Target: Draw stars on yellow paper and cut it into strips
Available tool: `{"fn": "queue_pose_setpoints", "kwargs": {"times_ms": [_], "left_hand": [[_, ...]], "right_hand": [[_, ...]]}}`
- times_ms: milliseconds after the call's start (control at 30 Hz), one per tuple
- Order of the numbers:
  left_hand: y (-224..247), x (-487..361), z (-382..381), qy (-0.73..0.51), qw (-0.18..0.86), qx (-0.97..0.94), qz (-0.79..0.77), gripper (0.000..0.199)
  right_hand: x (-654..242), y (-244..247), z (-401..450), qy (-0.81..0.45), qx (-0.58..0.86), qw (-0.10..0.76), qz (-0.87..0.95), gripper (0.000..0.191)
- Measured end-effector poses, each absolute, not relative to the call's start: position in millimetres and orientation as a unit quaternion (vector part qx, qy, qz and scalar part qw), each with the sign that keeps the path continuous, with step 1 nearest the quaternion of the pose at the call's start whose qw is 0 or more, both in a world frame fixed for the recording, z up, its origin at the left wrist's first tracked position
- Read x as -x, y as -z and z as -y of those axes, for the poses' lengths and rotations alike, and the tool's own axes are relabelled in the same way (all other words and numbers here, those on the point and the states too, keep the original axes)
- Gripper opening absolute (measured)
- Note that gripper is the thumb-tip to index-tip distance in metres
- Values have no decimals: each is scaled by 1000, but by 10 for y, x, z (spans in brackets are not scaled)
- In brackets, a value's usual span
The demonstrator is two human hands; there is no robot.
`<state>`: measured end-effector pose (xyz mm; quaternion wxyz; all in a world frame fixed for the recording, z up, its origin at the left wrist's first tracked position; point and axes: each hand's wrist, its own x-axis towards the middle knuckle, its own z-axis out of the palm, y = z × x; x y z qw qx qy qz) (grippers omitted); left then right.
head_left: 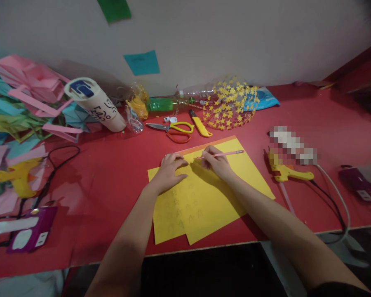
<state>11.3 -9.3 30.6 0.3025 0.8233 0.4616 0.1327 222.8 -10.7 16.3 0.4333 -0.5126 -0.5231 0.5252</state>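
A: How does your left arm lie?

B: It reaches up from the lower edge of the view, and your left hand (168, 175) rests palm down at the upper left of the yellow sheets (231, 198). Its fingers are a little bent, with the thumb set apart from them; that hand grasps nothing.

A: And your right?

B: That forearm slants in from the lower right. Your right hand (216, 163) pinches the pink pencil (235, 152) in a narrow grip, knuckles up. The pencil leans low, its tip pointing left toward your left fingers and its other end out to the right. Whether the tip touches paper, you cannot tell from here.

A: Where is the paper?

B: In front of you on the red table (111, 198), the sheets overlapping, an orange strip (225, 140) showing along the top edge.

A: Any writing you can read?

B: Your sheets carry faint pencil marks (199, 213), some like a letter A or a small star. The white tumbler (97, 105) bears dark lettering, slanted and too blurred to be sure of. On the purple box (49, 220) at your left are pale patches, but you can make out no words or brand there.
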Motion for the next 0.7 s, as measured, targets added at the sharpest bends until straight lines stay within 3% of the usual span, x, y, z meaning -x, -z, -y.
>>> {"fn": "queue_pose_setpoints", "kwargs": {"times_ms": [400, 700], "left_hand": [[-303, -84, 79, -100, 239, -842, -473, 28], [-295, -140, 124, -114, 268, -848, -443, 36]], "right_hand": [[-2317, -390, 246, -532, 482, 316, 620, 14], [-2286, -139, 277, -449, 501, 370, 641, 17]]}}
